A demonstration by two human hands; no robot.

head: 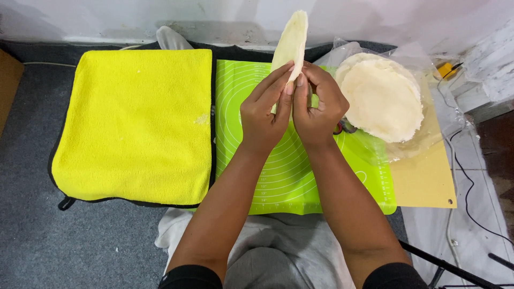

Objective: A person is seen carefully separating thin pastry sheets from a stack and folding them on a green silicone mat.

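While both hands, left and right, pinch it closed-fingered, the folded flatbread rises above them.

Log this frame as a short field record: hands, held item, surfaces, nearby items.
left hand: pinching the lower edge of a flatbread, fingers closed on it
right hand: pinching the same edge, touching the left hand
flatbread: pale, thin, held upright and edge-on above the mat
green mat: printed with circles, under the hands
stack of flatbreads: right of the hands, on clear plastic
yellow towel: flat, left of the mat
floor: grey carpet
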